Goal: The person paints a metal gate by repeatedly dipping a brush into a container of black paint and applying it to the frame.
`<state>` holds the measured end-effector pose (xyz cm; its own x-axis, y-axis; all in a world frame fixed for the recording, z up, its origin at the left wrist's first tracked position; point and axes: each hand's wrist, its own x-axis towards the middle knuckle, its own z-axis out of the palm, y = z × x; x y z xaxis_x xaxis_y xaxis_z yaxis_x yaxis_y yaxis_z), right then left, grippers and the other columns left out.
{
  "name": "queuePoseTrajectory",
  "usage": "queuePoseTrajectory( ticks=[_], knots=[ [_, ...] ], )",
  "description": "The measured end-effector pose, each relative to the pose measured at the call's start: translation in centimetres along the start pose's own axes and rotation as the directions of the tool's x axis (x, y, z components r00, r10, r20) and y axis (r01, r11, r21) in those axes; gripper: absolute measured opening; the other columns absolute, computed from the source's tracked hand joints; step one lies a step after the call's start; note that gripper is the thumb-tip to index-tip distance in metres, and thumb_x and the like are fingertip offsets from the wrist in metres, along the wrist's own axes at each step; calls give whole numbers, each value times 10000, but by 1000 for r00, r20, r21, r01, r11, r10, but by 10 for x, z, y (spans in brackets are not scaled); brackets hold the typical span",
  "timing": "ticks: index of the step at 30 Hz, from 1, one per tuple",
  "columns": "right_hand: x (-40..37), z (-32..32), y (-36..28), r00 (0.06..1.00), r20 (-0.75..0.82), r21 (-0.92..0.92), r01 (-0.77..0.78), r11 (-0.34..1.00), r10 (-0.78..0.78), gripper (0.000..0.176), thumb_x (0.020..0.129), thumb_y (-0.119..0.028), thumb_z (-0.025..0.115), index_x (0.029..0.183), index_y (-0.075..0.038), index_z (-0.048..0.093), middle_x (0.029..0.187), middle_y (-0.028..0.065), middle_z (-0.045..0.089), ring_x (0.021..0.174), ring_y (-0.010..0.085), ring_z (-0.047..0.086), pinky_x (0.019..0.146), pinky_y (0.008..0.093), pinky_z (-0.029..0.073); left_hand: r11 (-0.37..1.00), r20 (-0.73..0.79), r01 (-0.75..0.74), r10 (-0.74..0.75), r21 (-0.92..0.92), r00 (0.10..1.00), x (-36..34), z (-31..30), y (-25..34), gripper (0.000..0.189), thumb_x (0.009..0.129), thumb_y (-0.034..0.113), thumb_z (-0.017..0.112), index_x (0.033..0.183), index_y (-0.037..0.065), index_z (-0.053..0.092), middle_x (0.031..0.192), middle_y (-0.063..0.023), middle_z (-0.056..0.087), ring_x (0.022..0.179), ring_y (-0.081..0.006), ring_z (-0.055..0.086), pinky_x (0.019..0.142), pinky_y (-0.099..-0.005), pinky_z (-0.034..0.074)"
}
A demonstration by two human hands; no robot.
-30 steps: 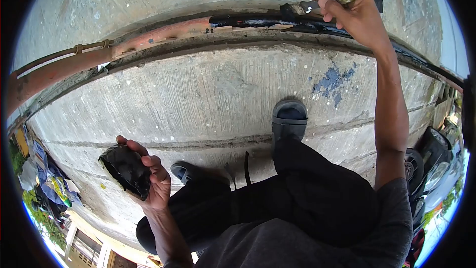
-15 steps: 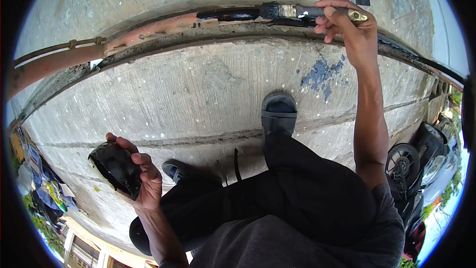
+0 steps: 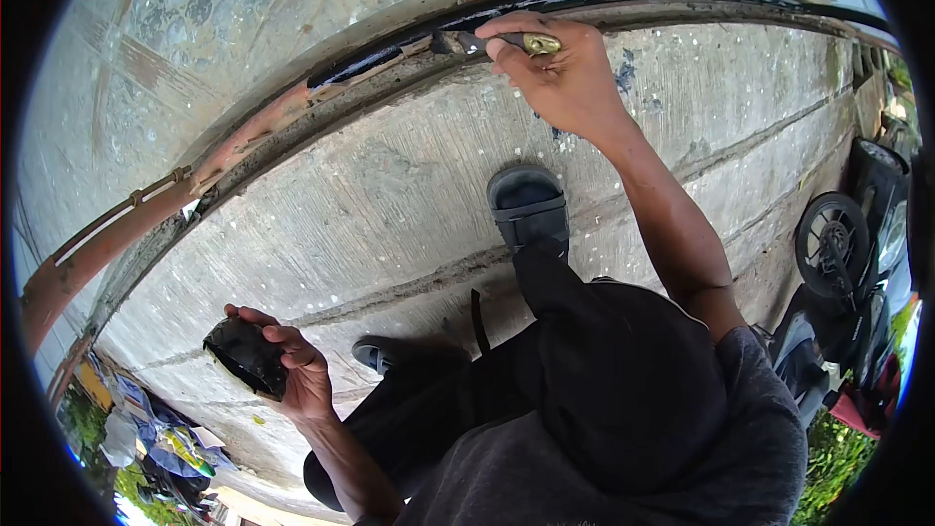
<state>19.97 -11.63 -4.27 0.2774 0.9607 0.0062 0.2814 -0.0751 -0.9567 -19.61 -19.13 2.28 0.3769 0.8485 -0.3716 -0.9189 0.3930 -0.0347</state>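
Note:
My right hand (image 3: 565,73) grips a paintbrush (image 3: 538,43) by its handle, with the black-coated bristles pointing left. The bristles are at the lower side of a long pipe (image 3: 255,129). To the left this pipe is bare, reddish-brown and rough; from its middle rightward it wears a glossy black coat. Low on the left, my left hand (image 3: 307,380) holds a small cut-off container (image 3: 248,358), tilted, its inside covered in black paint. My fingers wrap around the container's right side.
A sandal (image 3: 528,203) on one foot stands on the concrete floor (image 3: 390,224), which has dark paint patches near the pipe. A parked motorcycle (image 3: 833,244) is at the right. Cloths and bags (image 3: 166,429) lie at the lower left. A thin pipe (image 3: 122,205) runs beside the bare end.
My right hand has moved left and slightly down in view with the paintbrush, now at the pipe's lower edge. The view has tilted; my left hand still holds the container.

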Motion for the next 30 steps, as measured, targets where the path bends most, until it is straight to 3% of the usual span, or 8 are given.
queuePoseTrajectory(
  ticks=[4, 9, 12, 16, 22, 26, 27, 30],
  knots=[
    [5, -11, 4, 997, -74, 163, -20, 986, 33, 129, 866, -61, 625, 950, -35, 720, 601, -18, 579, 574, 38, 565, 512, 223, 442, 1000, -12, 4, -4, 3, 1000, -3, 2, -6, 452, 936, 266, 589, 1374, 205, 495, 1378, -62, 526, 1185, -328, 551, 900, -480, 529],
    [12, 2, 33, 995, -35, -13, 96, 995, -97, 119, 853, -81, 630, 910, -30, 722, 692, 39, 678, 572, 90, 607, 548, 240, 481, 999, -20, 23, -24, -36, 1000, -2, 1, -10, 444, 929, 258, 598, 1360, 197, 510, 1372, -38, 534, 1188, -321, 548, 894, -477, 530],
    [12, -13, 3, 993, -52, 322, -85, 943, 107, 122, 834, -122, 652, 898, -47, 723, 667, 85, 667, 567, 106, 617, 545, 264, 482, 998, -44, 19, -21, -53, 999, 0, 4, -18, 438, 929, 256, 598, 1355, 191, 516, 1367, -31, 540, 1185, -317, 550, 891, -470, 530],
    [16, -15, 13, 999, 12, -160, 36, 986, -35, 109, 856, -100, 644, 905, -40, 721, 684, 55, 671, 591, 92, 632, 533, 238, 498, 999, -31, 39, -40, -36, 999, 3, 4, -22, 437, 928, 252, 599, 1352, 180, 519, 1365, -33, 541, 1179, -318, 554, 895, -464, 528],
    [13, -23, -1, 994, -109, 339, 50, 939, -14, 109, 844, -95, 648, 903, -34, 717, 665, 29, 656, 570, 84, 612, 521, 218, 476, 999, -26, 40, -41, -33, 999, 5, 5, -23, 435, 928, 246, 597, 1349, 172, 520, 1368, -43, 538, 1173, -315, 557, 892, -463, 528],
    [-10, -26, 11, 991, -83, 68, 107, 992, -101, 132, 823, -56, 636, 926, -18, 708, 647, 29, 634, 559, 96, 607, 530, 222, 486, 999, 6, 6, -6, -52, 1000, 18, 9, -23, 429, 922, 230, 602, 1334, 136, 525, 1363, -58, 540, 1173, -305, 558, 877, -450, 539],
    [-17, -27, 13, 978, 42, -174, 206, 963, -202, 166, 823, -61, 623, 961, -28, 707, 723, 73, 645, 600, 179, 643, 577, 277, 525, 999, 26, -3, 4, -54, 1000, 26, 11, -24, 426, 922, 227, 602, 1329, 126, 526, 1362, -63, 541, 1173, -302, 558, 873, -443, 541],
    [-38, -15, 16, 941, 257, -374, 308, 875, -221, 208, 854, -75, 636, 1051, -90, 701, 894, 99, 667, 606, 188, 624, 561, 309, 508, 999, 96, 4, 1, -54, 995, 56, 22, -30, 413, 915, 197, 610, 1307, 90, 534, 1339, -77, 554, 1171, -290, 560, 859, -422, 547]
  ],
)
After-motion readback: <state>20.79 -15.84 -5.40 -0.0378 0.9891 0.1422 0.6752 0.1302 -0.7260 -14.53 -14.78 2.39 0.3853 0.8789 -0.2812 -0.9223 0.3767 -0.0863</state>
